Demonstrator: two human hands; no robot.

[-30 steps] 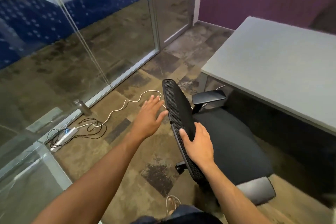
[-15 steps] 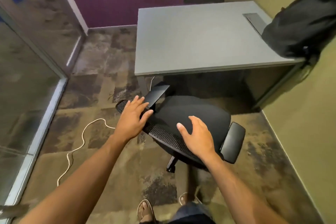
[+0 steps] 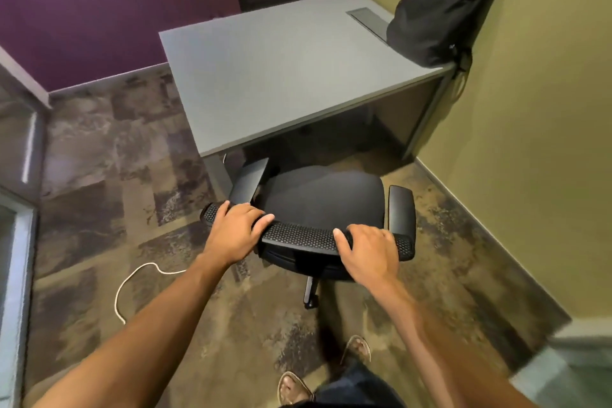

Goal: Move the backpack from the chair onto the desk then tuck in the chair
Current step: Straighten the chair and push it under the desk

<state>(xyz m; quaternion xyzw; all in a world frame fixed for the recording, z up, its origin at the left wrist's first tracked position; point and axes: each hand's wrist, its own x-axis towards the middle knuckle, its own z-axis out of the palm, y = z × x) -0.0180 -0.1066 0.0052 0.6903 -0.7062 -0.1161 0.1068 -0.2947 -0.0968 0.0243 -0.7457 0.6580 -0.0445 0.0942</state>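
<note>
My 2 hands curl over the top of the chair (image 3: 326, 199) back, left hand (image 3: 235, 231) and right hand (image 3: 368, 249). The backpack (image 3: 440, 7) sits on the desk (image 3: 281, 76), far ahead of my right hand. I should push straight and slow, so both armrests slide under.

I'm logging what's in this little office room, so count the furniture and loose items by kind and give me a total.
Desk: 1
Office chair: 1, both hands on its backrest
Backpack: 1, on the desk's far right corner against the wall
White cable on the floor: 1
Total: 4
</note>
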